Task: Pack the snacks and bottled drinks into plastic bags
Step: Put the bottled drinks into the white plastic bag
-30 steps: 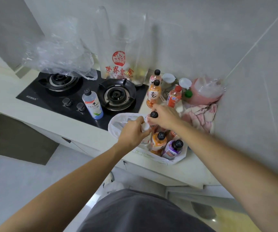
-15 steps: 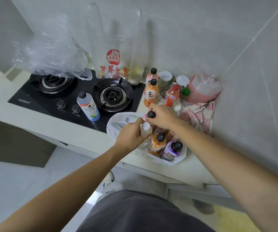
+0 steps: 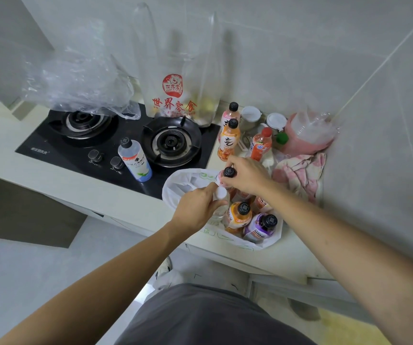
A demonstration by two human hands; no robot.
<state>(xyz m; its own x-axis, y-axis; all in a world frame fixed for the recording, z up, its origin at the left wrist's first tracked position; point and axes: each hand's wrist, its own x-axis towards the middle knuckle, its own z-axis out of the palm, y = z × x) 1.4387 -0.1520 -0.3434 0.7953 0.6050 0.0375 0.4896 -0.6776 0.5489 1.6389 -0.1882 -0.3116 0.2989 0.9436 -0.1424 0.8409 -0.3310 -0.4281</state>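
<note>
While both hands work over the open white plastic bag (image 3: pixel 175 188) at the centre of the frame, left hand (image 3: pixel 198 207) closed around a clear bottle with a white cap (image 3: pixel 220 195), held upright inside the bag's mouth. Right hand (image 3: pixel 246 174) just above it in the frame, gripping the neck of a pink-labelled bottle with a black cap (image 3: pixel 229 172), also over the bag. Already standing in the bag, lower right of the hands: an orange drink bottle with a black cap (image 3: pixel 240 215) and a purple-labelled bottle with a black cap (image 3: pixel 262 226), touching each other. Behind the bag, right of the black two-burner gas hob (image 3: pixel 80 145): two more black-capped drink bottles, one orange-labelled (image 3: pixel 228 140) and one pink (image 3: pixel 230 114), plus a red-capped orange bottle (image 3: pixel 260 143), all upright on the pale countertop (image 3: pixel 51 180). On the hob's front edge, a clear bottle with a blue-and-white label (image 3: pixel 135 160). Upper centre, against the wall, a tall clear plastic bag with red printing (image 3: pixel 173 95); upper left, a crumpled clear plastic bag (image 3: pixel 76 88) over the far burner.
</note>
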